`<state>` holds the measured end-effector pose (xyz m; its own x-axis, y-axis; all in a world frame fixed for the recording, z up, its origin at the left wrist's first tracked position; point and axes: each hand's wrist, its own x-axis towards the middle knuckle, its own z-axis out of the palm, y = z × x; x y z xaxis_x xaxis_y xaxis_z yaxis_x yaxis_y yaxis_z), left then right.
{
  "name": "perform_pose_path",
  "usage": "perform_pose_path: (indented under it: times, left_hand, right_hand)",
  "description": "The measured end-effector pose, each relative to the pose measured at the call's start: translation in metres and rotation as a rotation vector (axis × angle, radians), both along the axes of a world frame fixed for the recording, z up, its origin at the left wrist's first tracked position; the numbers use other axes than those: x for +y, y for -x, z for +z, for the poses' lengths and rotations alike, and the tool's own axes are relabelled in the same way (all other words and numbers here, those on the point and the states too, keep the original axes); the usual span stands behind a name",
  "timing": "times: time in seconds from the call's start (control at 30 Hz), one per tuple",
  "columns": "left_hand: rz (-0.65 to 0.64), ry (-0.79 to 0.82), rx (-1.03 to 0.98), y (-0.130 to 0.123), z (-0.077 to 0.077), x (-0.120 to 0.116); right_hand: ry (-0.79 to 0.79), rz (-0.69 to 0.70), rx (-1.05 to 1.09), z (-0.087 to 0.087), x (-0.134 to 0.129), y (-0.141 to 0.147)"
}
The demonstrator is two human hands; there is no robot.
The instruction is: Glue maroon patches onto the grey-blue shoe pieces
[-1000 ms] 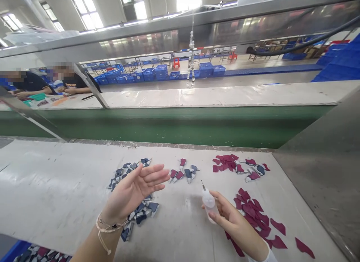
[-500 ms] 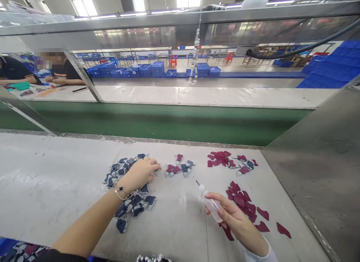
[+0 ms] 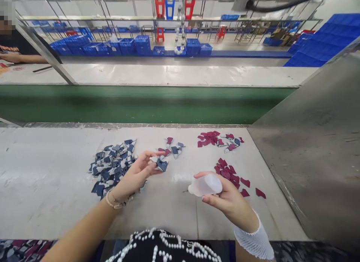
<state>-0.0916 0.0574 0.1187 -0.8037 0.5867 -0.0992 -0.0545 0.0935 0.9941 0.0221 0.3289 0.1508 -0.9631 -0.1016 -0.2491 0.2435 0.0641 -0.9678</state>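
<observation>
My left hand (image 3: 142, 170) pinches a dark blue and grey piece (image 3: 162, 164) between thumb and fingers, above the white table. In my right hand (image 3: 225, 198) is a translucent squeeze bottle (image 3: 206, 185), tilted with its thin nozzle pointing left. A heap of blue and grey pieces (image 3: 108, 162) lies left of and partly behind my left hand. Just beyond my left fingertips sit a few maroon-topped pieces (image 3: 169, 140) and blue ones (image 3: 177, 151). Loose maroon pieces (image 3: 227, 172) are spread beyond my right hand.
Farther back on the right lie a maroon pile (image 3: 208, 138) and several assembled pieces (image 3: 231, 146). A metal panel (image 3: 309, 142) borders the right side. Beyond the green strip (image 3: 157, 104), a person's arm (image 3: 25, 59) rests at another worktop (image 3: 180, 75).
My left hand has left the heap and now holds a blue piece nearer the middle. The bottle has turned in my right hand, its nozzle now pointing left. The camera view has tilted down.
</observation>
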Motion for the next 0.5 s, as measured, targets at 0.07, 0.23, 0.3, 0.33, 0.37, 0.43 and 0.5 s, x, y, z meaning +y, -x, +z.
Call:
perform_pose_path:
  times: [0.07,0.23,0.3,0.33,0.37,0.43,0.5]
  left_hand:
    - [0.071,-0.238,-0.282,-0.029,-0.005,0.008]
    - [0.045,-0.282,-0.476,-0.069,-0.011,0.021]
    - [0.036,-0.185,-0.405,-0.074,-0.010,0.024]
    - [0.042,-0.125,-0.360,-0.075,-0.010,0.025]
    - [0.050,-0.064,-0.311,-0.076,-0.009,0.026]
    - [0.055,0.043,-0.192,-0.078,-0.006,0.028]
    - [0.038,0.111,-0.068,-0.079,-0.002,0.029]
  right_hand:
    - [-0.051,0.000,0.067,0.003,0.001,-0.005]
    - [-0.091,0.025,0.229,0.011,0.000,-0.011]
    - [-0.094,0.029,0.235,0.013,-0.003,-0.010]
    - [-0.108,0.036,0.235,0.014,-0.005,-0.009]
    - [-0.126,0.045,0.235,0.015,-0.008,-0.008]
    - [-0.152,0.063,0.242,0.017,-0.015,-0.006]
    - [-0.141,0.067,0.255,0.018,-0.022,-0.005]
